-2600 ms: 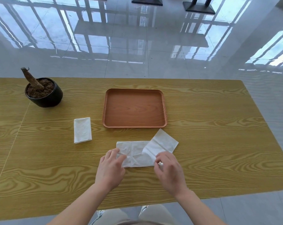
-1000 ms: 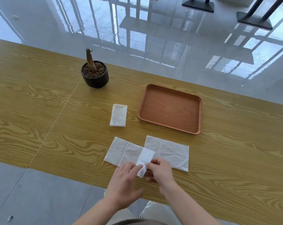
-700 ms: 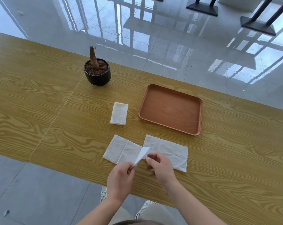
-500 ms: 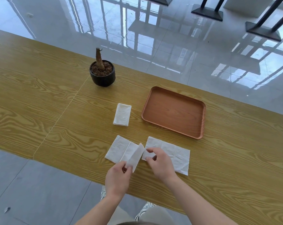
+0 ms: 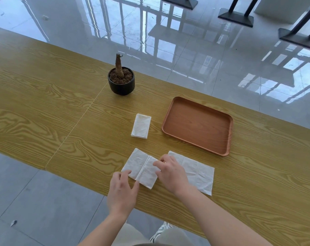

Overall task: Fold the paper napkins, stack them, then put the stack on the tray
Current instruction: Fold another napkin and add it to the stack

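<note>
I am flattening the half-folded napkin (image 5: 141,168) on the bench (image 5: 44,107), left hand (image 5: 122,191) and right hand (image 5: 171,172) pressing it with fingers spread, gripping nothing. An unfolded napkin (image 5: 199,173) is lying beside it, a finished one (image 5: 141,126) farther back, the tray (image 5: 229,137) bare. Next I am judging it needs another fold, edges aligned.

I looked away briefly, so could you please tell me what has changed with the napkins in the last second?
The raised end panel of the white paper napkin has been folded over and pressed flat by both hands: left, right. The folded napkin, wooden tray and second unfolded napkin lie as before.
</note>
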Demonstrator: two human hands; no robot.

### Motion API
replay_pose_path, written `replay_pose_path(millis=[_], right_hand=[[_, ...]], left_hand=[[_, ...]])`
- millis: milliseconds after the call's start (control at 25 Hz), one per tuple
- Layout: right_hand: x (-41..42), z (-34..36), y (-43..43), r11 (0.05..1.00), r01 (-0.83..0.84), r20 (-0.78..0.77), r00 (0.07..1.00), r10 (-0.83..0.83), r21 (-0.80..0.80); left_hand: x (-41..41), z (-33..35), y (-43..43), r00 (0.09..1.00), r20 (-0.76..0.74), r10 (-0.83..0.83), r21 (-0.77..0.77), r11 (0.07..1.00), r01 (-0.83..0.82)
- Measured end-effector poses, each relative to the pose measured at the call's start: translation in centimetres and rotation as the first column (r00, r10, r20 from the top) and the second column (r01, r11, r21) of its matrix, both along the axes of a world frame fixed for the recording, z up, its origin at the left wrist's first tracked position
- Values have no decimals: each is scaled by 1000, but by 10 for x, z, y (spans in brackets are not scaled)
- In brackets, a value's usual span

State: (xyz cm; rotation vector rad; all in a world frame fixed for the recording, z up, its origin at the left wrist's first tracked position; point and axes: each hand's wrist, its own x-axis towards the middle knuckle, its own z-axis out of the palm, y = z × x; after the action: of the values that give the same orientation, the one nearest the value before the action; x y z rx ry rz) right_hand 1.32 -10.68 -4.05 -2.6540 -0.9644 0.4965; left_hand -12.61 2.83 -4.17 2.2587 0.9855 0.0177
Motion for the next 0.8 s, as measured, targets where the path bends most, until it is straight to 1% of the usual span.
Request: replay_pose_path(millis=[200,360,480,560,680,800], right_hand=[[-4,1,7,997,18,-25,999,-20,-72],[-8,4,9,997,63,-39,997,-65,-46],[-12,4,5,998,24,21,1000,-23,-50],[-18,2,2,997,-29,34,999,31,-69],[-30,-1,-3,994,-77,13,997,78,-80],[-32,-2,-5,999,-31,-58,998,30,-18]], left_hand=[[16,-2,3,995,-43,-85,145,985,90],[23,-7,7,988,-97,-121,202,970,138],[23,-10,11,968,-134,-214,287,926,245],[20,-13,15,949,-150,-279,342,885,314],[17,-15,20,934,-168,-315,365,860,356],[17,-15,23,931,-173,-322,353,862,363]])
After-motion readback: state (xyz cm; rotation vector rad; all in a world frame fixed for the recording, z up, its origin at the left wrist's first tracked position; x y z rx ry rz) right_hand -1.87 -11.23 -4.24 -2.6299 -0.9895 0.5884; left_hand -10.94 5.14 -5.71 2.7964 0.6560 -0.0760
